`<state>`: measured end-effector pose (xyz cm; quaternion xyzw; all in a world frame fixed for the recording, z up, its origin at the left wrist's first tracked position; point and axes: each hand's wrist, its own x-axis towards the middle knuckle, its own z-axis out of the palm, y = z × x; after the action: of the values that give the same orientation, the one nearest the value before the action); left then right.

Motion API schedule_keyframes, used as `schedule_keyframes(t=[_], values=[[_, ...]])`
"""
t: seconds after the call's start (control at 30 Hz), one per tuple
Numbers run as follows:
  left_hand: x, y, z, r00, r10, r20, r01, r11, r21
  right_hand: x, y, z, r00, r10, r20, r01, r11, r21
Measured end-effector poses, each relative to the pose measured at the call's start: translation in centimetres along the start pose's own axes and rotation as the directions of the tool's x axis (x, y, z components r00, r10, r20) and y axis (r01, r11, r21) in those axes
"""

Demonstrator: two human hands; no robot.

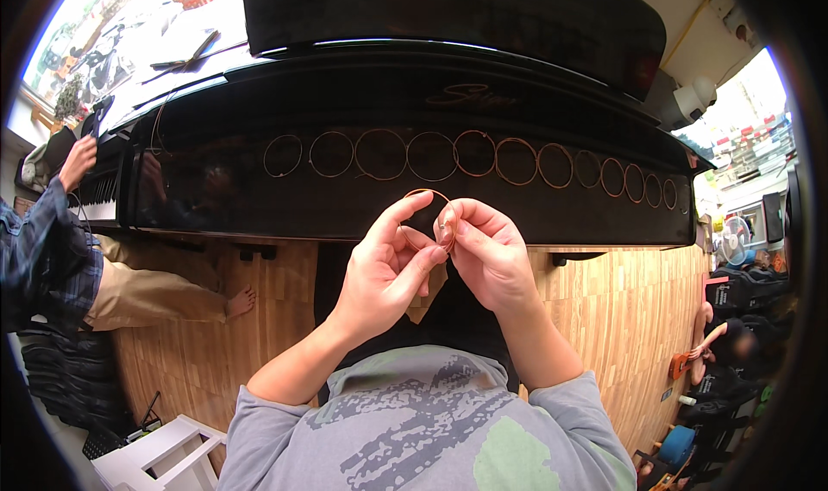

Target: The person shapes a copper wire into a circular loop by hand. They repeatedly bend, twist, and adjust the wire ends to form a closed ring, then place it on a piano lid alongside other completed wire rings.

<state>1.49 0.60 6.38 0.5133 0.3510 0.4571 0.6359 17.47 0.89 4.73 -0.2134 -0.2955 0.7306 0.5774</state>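
Both my hands hold a thin copper-coloured coiled string [438, 193] in front of my body, near the front edge of a long glossy black piano lid [319, 208]. My left hand [379, 271] pinches the coil from the left, its index finger raised along the loop. From the right, my right hand [493, 258] grips it between thumb and fingers, which cover part of the coil. Beyond them, several coiled strings [381, 130] lie in a row on the lid, some silvery and some copper-coloured, with smaller rings toward the right.
At the left, another person's hand [79, 159] is by exposed piano keys [99, 200]. A white wooden frame [185, 450] stands at lower left. Someone at the right holds a small orange guitar-like instrument [680, 366]. A white fan [735, 239] stands beyond the piano's right end.
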Motion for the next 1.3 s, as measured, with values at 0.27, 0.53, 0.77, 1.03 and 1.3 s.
schedule_keyframes(t=[0.27, 0.53, 0.77, 1.03, 1.3], values=[[0.3, 0.0, -0.8, 0.995, -0.095, 0.032, 0.090, 0.989, 0.118, -0.2, -0.1, 0.5, 0.988, -0.151, -0.036, 0.148, 0.986, -0.080], [0.1, -0.1, -1.0, 0.993, 0.115, 0.028, -0.118, 0.932, 0.343, 0.2, -1.1, 0.0, 0.936, -0.337, -0.105, 0.233, 0.813, -0.533], [0.6, -0.2, -0.6, 0.981, 0.194, -0.033, -0.186, 0.969, 0.163, 0.2, -1.7, 0.1, 0.966, -0.219, -0.133, 0.176, 0.945, -0.276], [0.7, 0.2, -0.7, 0.984, 0.180, 0.011, -0.178, 0.964, 0.195, 0.2, -2.0, 0.4, 0.960, -0.259, -0.109, 0.201, 0.903, -0.379], [2.2, 1.4, -0.7, 0.959, 0.257, 0.119, -0.279, 0.931, 0.234, 0.0, -2.7, 1.1, 0.967, -0.252, -0.035, 0.198, 0.831, -0.521]])
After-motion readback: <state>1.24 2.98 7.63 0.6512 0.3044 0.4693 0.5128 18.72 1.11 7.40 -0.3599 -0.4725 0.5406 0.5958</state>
